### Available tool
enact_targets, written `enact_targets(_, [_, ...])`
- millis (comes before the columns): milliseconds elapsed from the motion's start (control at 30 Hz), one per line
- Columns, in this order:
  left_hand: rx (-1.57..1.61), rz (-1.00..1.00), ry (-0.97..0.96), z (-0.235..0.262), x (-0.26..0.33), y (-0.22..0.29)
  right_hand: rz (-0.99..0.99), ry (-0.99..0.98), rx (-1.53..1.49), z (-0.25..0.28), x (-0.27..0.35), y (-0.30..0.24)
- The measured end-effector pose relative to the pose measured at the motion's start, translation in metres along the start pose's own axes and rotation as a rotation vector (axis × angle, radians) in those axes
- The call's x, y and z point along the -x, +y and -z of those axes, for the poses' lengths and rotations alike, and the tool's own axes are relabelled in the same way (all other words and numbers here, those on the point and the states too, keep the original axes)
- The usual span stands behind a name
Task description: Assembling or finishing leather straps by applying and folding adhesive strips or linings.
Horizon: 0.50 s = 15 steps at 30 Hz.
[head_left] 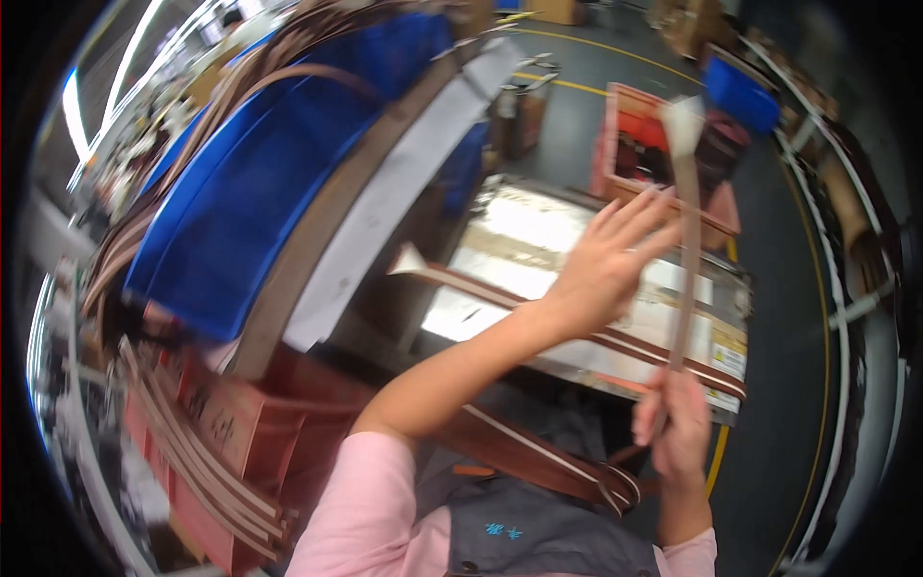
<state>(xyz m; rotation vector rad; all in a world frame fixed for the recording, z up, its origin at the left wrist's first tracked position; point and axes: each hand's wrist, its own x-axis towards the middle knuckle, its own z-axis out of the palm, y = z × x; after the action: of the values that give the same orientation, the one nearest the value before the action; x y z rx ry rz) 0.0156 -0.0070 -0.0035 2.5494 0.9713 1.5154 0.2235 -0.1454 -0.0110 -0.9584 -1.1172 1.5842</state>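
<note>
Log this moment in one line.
Right hand: holding brown strap with pale end | left hand: open beside it | table: striped strap lying across

Dark grey floor with yellow lines, right of the right-hand grip.
White tube lights shine far left of the grip; a white-railed rack runs farther right.

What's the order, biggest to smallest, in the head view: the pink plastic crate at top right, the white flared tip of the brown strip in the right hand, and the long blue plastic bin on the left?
1. Long blue plastic bin
2. Pink plastic crate
3. White flared tip
</note>
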Motion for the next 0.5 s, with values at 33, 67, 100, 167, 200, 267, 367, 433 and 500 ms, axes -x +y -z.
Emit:
enact_targets(33, [0.046, 0.056, -0.116, -0.021, 0.014, -0.022, -0.144, 0.029, -0.081, 0.001, -0.010, 0.010])
enact_targets(67, [-0.015, 0.136, -0.244, -0.043, 0.029, -0.036, -0.209, 0.033, -0.143, 0.005, -0.018, 0.022])
enact_targets(100, [-0.028, 0.271, -0.338, -0.052, 0.033, -0.037, -0.298, 0.053, -0.227, 0.010, -0.021, 0.027])
enact_targets(167, [-0.102, 0.501, -0.467, -0.065, 0.035, -0.043, -0.321, 0.092, -0.307, 0.017, -0.023, 0.034])
enact_targets(200, [-0.130, 0.422, -0.406, -0.064, 0.028, -0.041, -0.335, 0.084, -0.307, 0.022, -0.024, 0.032])
enact_targets(267, [-0.183, 0.250, -0.279, -0.069, 0.015, -0.045, -0.342, 0.062, -0.308, 0.027, -0.026, 0.030])
enact_targets(367, [-0.190, 0.142, -0.367, -0.082, 0.012, -0.056, -0.359, -0.080, -0.319, 0.031, -0.024, 0.032])
enact_targets(433, [-0.057, 0.238, -0.432, -0.093, 0.013, -0.058, -0.311, -0.185, 0.023, 0.038, -0.028, 0.023])
enact_targets(500, [-0.084, 0.199, -0.425, -0.089, 0.017, -0.065, -0.193, -0.400, 1.240, 0.053, -0.047, -0.036])
